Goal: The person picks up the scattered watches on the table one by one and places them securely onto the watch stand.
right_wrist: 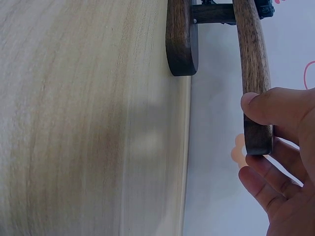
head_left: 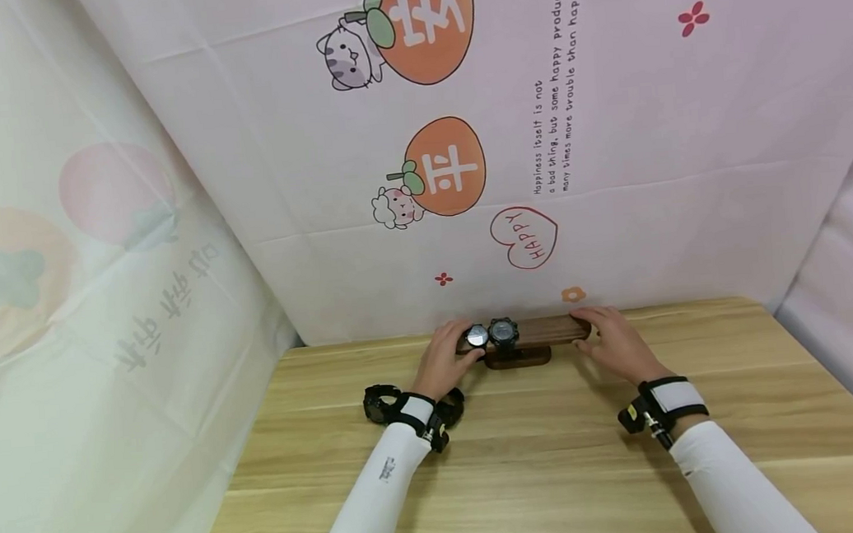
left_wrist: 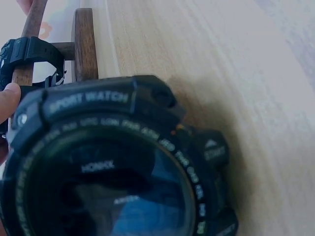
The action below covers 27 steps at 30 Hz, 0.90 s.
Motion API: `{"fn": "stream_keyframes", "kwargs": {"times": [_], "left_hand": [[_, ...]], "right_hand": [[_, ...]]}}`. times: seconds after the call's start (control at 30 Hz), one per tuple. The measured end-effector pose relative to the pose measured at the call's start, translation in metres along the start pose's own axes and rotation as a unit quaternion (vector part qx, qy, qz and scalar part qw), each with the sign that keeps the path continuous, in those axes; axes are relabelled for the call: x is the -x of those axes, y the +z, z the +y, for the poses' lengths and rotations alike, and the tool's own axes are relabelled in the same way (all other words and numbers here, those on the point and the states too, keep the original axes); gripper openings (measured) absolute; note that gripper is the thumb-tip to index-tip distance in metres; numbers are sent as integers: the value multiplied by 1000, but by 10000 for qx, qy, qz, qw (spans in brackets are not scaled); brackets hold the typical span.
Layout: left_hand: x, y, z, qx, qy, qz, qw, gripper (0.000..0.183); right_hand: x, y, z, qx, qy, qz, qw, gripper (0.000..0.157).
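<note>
A dark wooden watch stand (head_left: 542, 332) with a horizontal bar over a small base stands at the back of the table. Two black watches are strapped on its left half: one with a pale, shiny face (head_left: 478, 336) at the left end, another with a dark face (head_left: 504, 332) beside it. My left hand (head_left: 442, 358) grips the bar's left end, thumb below and fingers above, around the end watch. With thumb and fingers my right hand (head_left: 616, 342) pinches the bar's right end; the right wrist view shows the thumb on the wood (right_wrist: 255, 64).
Two more black watches lie on the wooden table (head_left: 545, 473) by my left wrist, one on its left (head_left: 378, 404), one on its right (head_left: 451, 409). A large sport watch (left_wrist: 113, 172) fills the left wrist view's foreground. A printed cloth (head_left: 368, 287) hangs right behind the stand.
</note>
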State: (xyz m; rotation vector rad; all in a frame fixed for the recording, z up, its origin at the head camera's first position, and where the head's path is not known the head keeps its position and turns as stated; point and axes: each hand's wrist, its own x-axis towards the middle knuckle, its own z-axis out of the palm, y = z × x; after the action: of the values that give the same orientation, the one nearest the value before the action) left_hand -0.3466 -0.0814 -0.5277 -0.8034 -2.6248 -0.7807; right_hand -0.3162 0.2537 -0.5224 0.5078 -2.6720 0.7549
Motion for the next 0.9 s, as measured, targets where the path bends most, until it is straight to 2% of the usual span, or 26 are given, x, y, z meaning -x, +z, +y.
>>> {"fn": "stream_keyframes", "kwargs": {"times": [0.63, 0.9], "left_hand": [[2, 0, 0, -57, 17, -23, 10000, 61], [3, -2, 1, -71, -85, -86, 9999, 62]], "right_hand": [[-1, 0, 0, 12, 91, -110, 9999, 57], [0, 0, -1, 68, 173, -72, 9998, 58]]}}
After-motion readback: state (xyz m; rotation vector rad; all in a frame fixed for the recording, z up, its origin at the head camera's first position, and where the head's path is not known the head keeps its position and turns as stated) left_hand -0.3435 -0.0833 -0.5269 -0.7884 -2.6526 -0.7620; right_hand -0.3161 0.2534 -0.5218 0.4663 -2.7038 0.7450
